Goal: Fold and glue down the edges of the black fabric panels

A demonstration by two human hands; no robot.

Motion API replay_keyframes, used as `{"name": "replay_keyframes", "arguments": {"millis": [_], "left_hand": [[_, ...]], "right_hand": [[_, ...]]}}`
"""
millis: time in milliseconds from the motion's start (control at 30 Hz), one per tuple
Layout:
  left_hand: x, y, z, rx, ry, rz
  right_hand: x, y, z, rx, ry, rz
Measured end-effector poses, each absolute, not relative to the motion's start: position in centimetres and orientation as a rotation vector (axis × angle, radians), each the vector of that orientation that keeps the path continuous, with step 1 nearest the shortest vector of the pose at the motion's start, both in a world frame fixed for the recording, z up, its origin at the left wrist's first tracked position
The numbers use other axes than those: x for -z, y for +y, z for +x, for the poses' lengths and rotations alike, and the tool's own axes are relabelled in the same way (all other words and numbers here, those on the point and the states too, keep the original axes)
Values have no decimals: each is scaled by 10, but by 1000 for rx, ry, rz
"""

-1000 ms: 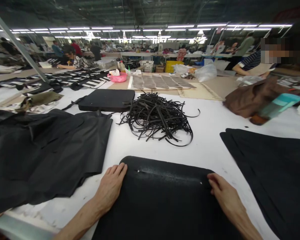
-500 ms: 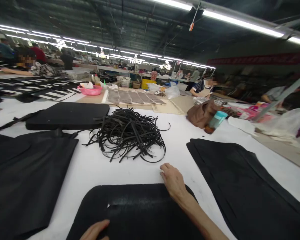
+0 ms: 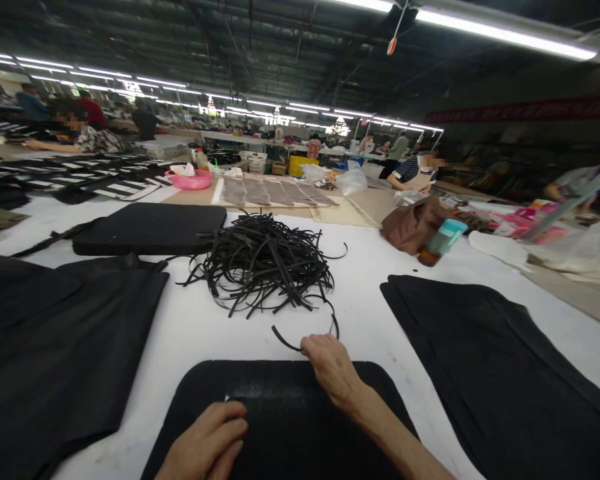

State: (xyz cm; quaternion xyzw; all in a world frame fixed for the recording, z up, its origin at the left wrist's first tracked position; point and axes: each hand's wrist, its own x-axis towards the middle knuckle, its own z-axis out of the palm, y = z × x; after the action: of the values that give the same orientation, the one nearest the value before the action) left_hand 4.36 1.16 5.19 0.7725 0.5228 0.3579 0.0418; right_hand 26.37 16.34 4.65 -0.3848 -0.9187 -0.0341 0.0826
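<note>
My right hand (image 3: 330, 363) is closed on a thin black strip (image 3: 283, 340), pinching it just beyond the far edge of a black panel (image 3: 290, 427). One end of the strip curves out to the left of the fingers; the other side loops up toward a tangled heap of black strips (image 3: 267, 263). My left hand (image 3: 207, 437) rests on the left part of the panel with fingers extended and nothing visible in them. A tiny white spot (image 3: 227, 398) shows on the panel by its fingertips.
Black sheets (image 3: 485, 360) lie to the right, and black pieces (image 3: 75, 347) to the left. Behind are a stack of black panels (image 3: 150, 230), a teal-lidded bottle (image 3: 443, 243), a brown bag (image 3: 407, 227) and a pink basin (image 3: 193, 181). Co-workers sit further back.
My right hand has moved left and taken hold of one strip, drawing it from the heap's near edge. My left hand has moved forward onto the panel, up to the white spot.
</note>
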Motion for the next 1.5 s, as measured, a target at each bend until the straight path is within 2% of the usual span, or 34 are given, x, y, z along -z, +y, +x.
{"name": "replay_keyframes", "arguments": {"millis": [167, 300, 433, 600, 800, 1000, 1167, 1500], "left_hand": [[-75, 36, 60, -864, 1658, 2516], [-84, 37, 76, -666, 1595, 2111], [-91, 19, 78, -583, 1578, 1768], [-88, -7, 59, -544, 1590, 1758], [-73, -25, 45, -491, 1626, 1657], [-75, -20, 46, -391, 1563, 1591], [-79, -5, 49, -345, 1583, 1427], [-63, 12, 45, -523, 1581, 1096]], "right_hand": [[-79, 120, 260, 58, -2923, -875], [-90, 95, 267, -56, -3000, -784], [-98, 78, 289, -248, -2950, -980], [-109, 66, 331, -703, -2752, -1335], [-98, 45, 377, -1191, -2386, -1597], [-89, 54, 383, -1512, -2230, -1610], [-76, 76, 383, -1607, -1979, -1455], [-65, 90, 382, -1715, -1781, -1563]]}}
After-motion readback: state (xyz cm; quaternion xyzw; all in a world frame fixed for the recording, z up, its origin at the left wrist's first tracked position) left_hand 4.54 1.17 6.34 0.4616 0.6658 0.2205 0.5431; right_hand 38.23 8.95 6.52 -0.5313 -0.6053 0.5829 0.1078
